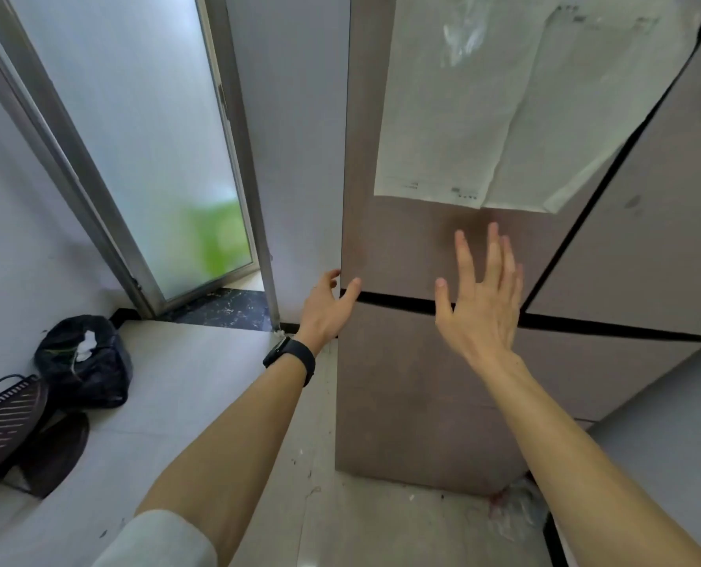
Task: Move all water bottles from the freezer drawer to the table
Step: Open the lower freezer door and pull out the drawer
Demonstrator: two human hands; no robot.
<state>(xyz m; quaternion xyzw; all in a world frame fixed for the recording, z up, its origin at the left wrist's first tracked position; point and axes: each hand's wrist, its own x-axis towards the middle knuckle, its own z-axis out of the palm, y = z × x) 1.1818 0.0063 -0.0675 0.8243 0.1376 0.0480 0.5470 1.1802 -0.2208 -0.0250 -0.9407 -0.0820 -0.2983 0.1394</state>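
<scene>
Left hand [326, 306], fingers loosely curved and holding nothing, is at the fridge's left edge on the black seam [398, 301]. Right hand [477, 304], spread wide and empty, is just above it. The freezer drawer [402, 394] below is closed, hiding its contents. Open floor [201, 382] lies to the left.

Supporting surface: floor [201, 386], pale glossy tile, with a dark marbled threshold strip [226, 308] at the door. The refrigerator [414, 403] stands on it. At far left a tied black bag [87, 362] rests on the tile, touching a black perforated rack [5, 423]. Crumpled clear plastic [516, 509] lies against the refrigerator base. Small dark specks [312, 472] are scattered nearby.
</scene>
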